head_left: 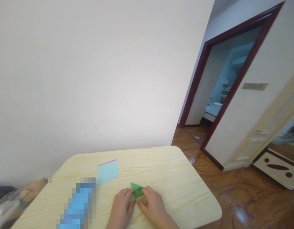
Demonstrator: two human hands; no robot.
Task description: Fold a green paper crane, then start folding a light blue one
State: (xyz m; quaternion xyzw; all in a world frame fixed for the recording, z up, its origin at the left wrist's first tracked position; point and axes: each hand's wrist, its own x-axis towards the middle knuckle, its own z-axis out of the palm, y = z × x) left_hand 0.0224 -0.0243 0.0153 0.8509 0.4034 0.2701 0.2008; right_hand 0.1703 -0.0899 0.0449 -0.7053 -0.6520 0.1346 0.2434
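Observation:
A small piece of folded green paper lies near the front of the wooden table, its pointed corner sticking out to the upper left. My left hand pinches its left side, with the fingers bent and the thumb low. From the other side my right hand grips the right edge, thumb and fingers close together. The fingers cover part of the folds. Beyond my left hand a stack of light blue square paper with a pink edge at the back rests flat on the tabletop.
The pale wood-grain table has rounded corners and stands against a white wall. A blurred-out blue object is at the table's left. To the right are a wooden floor, an open doorway and a white cabinet.

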